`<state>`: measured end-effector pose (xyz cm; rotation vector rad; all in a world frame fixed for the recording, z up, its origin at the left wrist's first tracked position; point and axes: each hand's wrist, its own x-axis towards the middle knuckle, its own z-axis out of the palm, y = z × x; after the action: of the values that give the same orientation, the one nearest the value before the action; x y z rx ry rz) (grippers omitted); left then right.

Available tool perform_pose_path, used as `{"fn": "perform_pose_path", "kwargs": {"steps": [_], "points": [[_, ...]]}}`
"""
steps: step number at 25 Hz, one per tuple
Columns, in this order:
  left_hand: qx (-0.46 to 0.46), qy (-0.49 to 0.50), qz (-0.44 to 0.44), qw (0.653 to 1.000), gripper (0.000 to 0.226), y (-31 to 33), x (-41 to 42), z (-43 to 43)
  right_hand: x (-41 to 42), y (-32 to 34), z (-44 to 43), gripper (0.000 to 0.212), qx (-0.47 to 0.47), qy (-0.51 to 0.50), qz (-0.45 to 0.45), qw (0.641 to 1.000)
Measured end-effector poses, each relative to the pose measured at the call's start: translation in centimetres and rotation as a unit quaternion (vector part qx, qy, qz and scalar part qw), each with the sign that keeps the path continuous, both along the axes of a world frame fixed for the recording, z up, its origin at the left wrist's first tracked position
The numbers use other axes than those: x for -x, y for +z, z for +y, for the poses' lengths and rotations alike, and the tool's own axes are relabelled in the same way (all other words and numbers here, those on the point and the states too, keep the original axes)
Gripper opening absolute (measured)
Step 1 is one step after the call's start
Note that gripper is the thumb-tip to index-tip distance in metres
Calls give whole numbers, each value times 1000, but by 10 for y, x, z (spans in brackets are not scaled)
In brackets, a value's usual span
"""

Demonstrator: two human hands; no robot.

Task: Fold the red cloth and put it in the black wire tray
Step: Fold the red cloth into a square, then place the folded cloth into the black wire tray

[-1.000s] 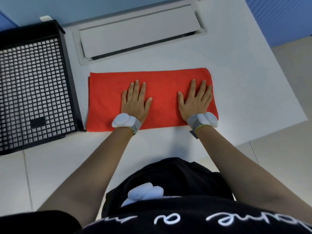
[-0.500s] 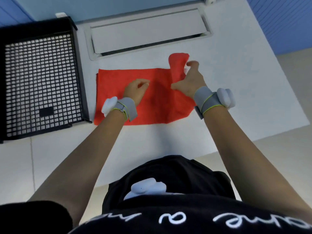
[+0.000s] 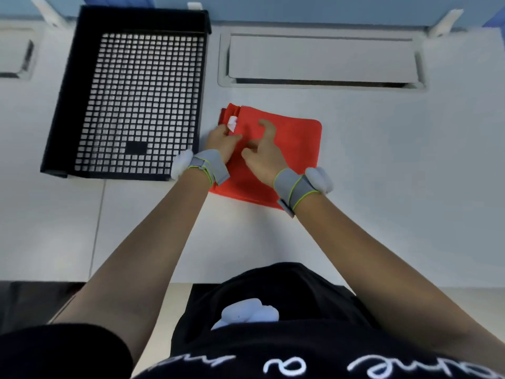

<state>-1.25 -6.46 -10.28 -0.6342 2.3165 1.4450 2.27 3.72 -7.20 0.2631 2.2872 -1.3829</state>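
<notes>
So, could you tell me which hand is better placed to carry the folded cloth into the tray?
Probably the left hand: it grips the red cloth at the edge beside the black tray. The right hand rests further from it.

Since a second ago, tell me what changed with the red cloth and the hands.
The red cloth went from a long strip to a folded, roughly square stack: the right hand lifted its right end and carried it left. Both hands moved to the left edge, where the left hand pinches the layers. The black wire tray is empty as before, the cloth beside it.
</notes>
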Motion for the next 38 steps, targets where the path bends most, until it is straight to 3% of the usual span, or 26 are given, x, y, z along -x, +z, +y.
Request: {"fn": "perform_pose_path", "kwargs": {"steps": [3, 5, 8, 13, 16, 20, 24, 29, 34, 38], "points": [[194, -22, 60, 979, 35, -5, -6, 3, -2, -24, 27, 60, -233, 2, 87, 969], [290, -36, 76, 953, 37, -11, -9, 5, -8, -36, 42, 61, -305, -3, 91, 948], [358, -39, 62, 931, 41, -24, -12, 8, -21, -49, 52, 65, -335, -23, 70, 939], [447, 38, 48, 892, 38, -36, -20, 18, -27, -52, 53, 66, -287, -137, 65, 946], [405, 23, 15, 914, 53, -36, -26, 18, -16, -47, 53, 61, -262, -158, 29, 952], [358, -6, -16, 934, 52, -27, -17, 14, -7, -41, 65, 45, -196, -144, -2, 970], [280, -9, 61, 958, 40, -1, -24, 13, -11, -28, 74, 36, -128, -176, 50, 975], [281, 18, 164, 945, 47, 39, -20, -6, 1, 8, 61, 20, -37, -187, 121, 974], [223, 75, 195, 952, 28, 59, -15, -59, 16, 30, 20, 20, -1, -169, 146, 975], [194, 79, 170, 963, 7, 63, -19, -124, 24, 37, -41, 18, 13, -142, 130, 981]]}}
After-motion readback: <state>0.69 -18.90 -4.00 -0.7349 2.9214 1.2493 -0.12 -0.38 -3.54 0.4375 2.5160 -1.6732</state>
